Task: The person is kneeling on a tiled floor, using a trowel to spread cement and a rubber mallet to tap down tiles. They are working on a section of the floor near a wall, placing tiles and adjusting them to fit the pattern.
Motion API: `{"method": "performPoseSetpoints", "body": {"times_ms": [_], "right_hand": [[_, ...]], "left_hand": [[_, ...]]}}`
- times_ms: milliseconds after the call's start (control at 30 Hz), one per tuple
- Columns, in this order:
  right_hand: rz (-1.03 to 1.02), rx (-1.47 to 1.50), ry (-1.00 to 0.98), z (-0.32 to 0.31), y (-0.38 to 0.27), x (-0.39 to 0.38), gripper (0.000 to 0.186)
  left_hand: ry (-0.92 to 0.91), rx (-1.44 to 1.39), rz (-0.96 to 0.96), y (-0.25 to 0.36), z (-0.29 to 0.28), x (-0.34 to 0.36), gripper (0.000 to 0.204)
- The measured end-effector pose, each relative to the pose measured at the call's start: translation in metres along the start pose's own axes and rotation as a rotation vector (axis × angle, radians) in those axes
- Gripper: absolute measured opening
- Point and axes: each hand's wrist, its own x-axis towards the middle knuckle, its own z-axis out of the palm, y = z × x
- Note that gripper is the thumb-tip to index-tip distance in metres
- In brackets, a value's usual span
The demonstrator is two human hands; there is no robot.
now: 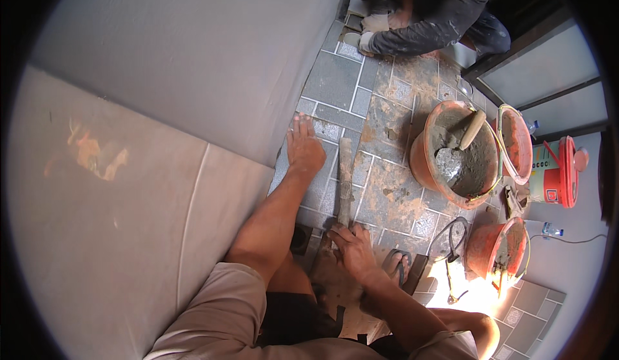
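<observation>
My left hand (304,146) lies flat on grey floor tiles (331,78) beside the wall, fingers stretched out and holding nothing. To its right a worn, mortar-smeared wooden handle (345,176) points away from me over the tiles. My right hand (352,249) is closed at the near end of this handle, fingers curled over it. Whatever sits at that end is covered by the fingers, so the kind of tool cannot be made out. The tiles have pale joints, and brown dried mortar smears those to the right.
An orange bucket (420,147) of wet mortar holds a wooden-handled trowel (474,130). Further right stand another orange bucket (516,144), a red-lidded pail (567,173) and a smaller mortar bucket (485,250). A gloved co-worker (438,21) crouches at the far end. The wall (193,57) borders the left.
</observation>
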Motion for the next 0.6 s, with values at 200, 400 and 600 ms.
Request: {"method": "performPoseSetpoints", "body": {"times_ms": [200, 400, 600], "right_hand": [[0.136, 0.075, 0.055, 0.013, -0.015, -0.023, 0.053], [0.246, -0.013, 0.104, 0.040, 0.026, -0.057, 0.053], [0.284, -0.013, 0.195, 0.015, 0.043, -0.040, 0.048]], "left_hand": [[0.078, -0.037, 0.016, -0.011, 0.005, -0.007, 0.060], [-0.003, -0.361, 0.059, 0.017, -0.039, -0.013, 0.023], [0.086, -0.227, 0.089, 0.009, -0.018, -0.020, 0.068]]}}
